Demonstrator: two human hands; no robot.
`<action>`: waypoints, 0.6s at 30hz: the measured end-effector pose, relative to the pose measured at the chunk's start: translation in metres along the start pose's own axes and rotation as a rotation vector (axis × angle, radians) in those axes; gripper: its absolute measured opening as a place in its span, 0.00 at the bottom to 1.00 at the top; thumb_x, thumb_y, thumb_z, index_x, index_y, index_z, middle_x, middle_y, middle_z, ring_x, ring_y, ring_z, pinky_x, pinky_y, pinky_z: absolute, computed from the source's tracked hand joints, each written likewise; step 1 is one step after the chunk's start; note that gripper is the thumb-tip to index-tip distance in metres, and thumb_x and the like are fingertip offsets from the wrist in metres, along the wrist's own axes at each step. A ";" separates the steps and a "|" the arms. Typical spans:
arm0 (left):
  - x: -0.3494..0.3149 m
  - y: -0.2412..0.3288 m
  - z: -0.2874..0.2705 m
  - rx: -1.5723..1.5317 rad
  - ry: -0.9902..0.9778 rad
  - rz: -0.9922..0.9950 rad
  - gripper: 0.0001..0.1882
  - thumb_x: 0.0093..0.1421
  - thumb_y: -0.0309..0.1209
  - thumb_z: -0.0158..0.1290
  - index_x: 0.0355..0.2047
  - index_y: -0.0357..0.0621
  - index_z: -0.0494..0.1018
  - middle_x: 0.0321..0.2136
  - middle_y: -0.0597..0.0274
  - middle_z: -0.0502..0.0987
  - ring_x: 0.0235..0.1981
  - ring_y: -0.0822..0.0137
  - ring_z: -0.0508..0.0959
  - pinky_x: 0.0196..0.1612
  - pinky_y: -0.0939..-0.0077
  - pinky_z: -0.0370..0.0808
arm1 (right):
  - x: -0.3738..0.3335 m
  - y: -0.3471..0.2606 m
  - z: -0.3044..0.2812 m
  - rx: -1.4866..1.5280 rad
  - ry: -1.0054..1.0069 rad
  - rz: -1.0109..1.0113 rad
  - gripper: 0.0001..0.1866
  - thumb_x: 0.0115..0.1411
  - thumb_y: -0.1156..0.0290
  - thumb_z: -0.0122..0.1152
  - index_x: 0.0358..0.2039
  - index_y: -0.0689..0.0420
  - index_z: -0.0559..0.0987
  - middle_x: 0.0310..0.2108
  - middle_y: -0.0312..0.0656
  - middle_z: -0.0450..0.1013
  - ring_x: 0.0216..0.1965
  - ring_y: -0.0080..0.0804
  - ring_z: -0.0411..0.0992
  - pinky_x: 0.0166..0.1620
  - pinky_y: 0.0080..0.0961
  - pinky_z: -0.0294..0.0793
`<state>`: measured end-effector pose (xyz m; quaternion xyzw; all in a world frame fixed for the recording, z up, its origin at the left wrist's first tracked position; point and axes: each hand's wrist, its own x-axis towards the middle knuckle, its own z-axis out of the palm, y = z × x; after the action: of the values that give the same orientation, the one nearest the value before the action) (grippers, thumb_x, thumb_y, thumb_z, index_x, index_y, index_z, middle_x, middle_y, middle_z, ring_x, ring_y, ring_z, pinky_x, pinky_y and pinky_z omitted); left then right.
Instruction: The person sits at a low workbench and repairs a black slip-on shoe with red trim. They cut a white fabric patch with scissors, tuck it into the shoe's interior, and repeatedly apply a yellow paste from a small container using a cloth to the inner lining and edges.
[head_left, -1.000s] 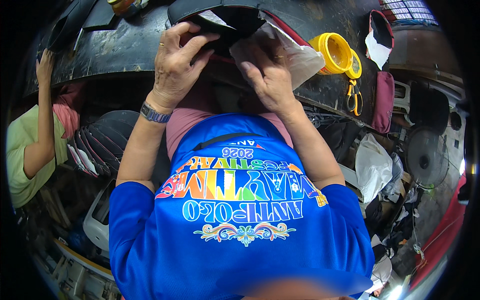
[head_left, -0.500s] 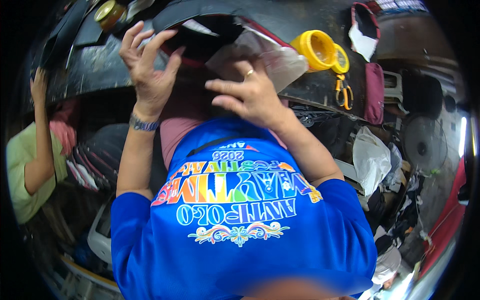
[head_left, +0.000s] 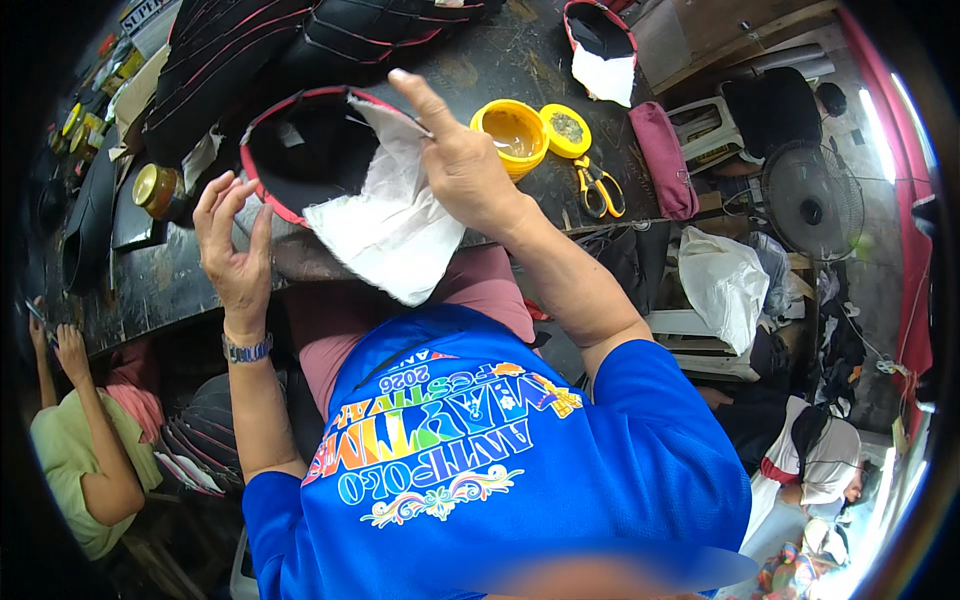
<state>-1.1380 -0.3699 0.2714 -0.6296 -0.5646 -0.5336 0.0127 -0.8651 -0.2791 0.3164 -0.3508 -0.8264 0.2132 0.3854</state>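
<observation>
A black rounded piece (head_left: 310,160) with a red rim lies at the near edge of the dark table. A white cloth flap (head_left: 385,235) is joined to its right side and hangs over the table edge. My left hand (head_left: 236,255) is by the red rim at the piece's left, fingers curved and apart, with nothing seen in them. Over the flap's upper right edge, my right hand (head_left: 468,175) points its index finger out straight. Its other fingers are partly hidden, so a grip on the cloth cannot be made out.
Right of my right hand stand a yellow open jar (head_left: 510,135), its lid (head_left: 566,130) and yellow-black pliers (head_left: 598,190). Beyond lie a maroon pouch (head_left: 662,160) and a similar red-rimmed piece (head_left: 600,45). Stacked black pieces (head_left: 230,60) fill the back. A co-worker (head_left: 95,470) sits at left.
The view has shifted, bringing more of the table into sight. The white flap, bunched earlier, now spreads flat over the table edge. My right hand has moved to the flap's upper edge, index finger extended.
</observation>
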 end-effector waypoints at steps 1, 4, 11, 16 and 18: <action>-0.001 0.000 -0.002 -0.017 0.007 0.003 0.16 0.60 0.22 0.64 0.49 0.43 0.81 0.57 0.54 0.73 0.58 0.58 0.75 0.62 0.64 0.72 | 0.001 0.000 -0.007 0.082 0.037 0.006 0.46 0.57 0.90 0.48 0.75 0.45 0.58 0.59 0.54 0.73 0.41 0.41 0.80 0.49 0.33 0.79; -0.004 0.000 -0.009 -0.029 0.019 0.007 0.16 0.61 0.22 0.63 0.50 0.42 0.80 0.57 0.54 0.73 0.59 0.58 0.75 0.62 0.65 0.71 | 0.007 0.007 -0.045 0.268 0.218 0.004 0.48 0.54 0.93 0.44 0.76 0.47 0.56 0.71 0.42 0.64 0.46 0.28 0.79 0.47 0.24 0.80; -0.016 -0.001 0.001 -0.074 -0.104 -0.057 0.14 0.61 0.21 0.62 0.48 0.42 0.81 0.55 0.55 0.74 0.57 0.58 0.75 0.62 0.65 0.71 | 0.002 0.103 -0.169 0.565 0.618 0.070 0.45 0.64 0.90 0.48 0.76 0.45 0.47 0.52 0.55 0.75 0.48 0.39 0.79 0.51 0.34 0.82; -0.024 -0.001 0.015 -0.089 -0.222 -0.079 0.12 0.60 0.20 0.61 0.45 0.41 0.81 0.52 0.56 0.75 0.55 0.58 0.77 0.58 0.67 0.74 | 0.006 0.235 -0.201 0.035 0.982 0.183 0.50 0.53 0.92 0.54 0.75 0.56 0.50 0.68 0.52 0.59 0.62 0.41 0.68 0.64 0.31 0.68; -0.026 -0.001 0.017 -0.099 -0.260 -0.112 0.12 0.60 0.19 0.61 0.45 0.40 0.81 0.51 0.55 0.75 0.54 0.58 0.77 0.57 0.68 0.75 | 0.005 0.276 -0.197 0.288 1.116 0.284 0.50 0.50 0.93 0.52 0.75 0.58 0.52 0.70 0.53 0.58 0.65 0.43 0.65 0.66 0.31 0.64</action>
<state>-1.1225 -0.3776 0.2453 -0.6608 -0.5687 -0.4746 -0.1211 -0.5979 -0.0763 0.2674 -0.4613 -0.4065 0.1561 0.7730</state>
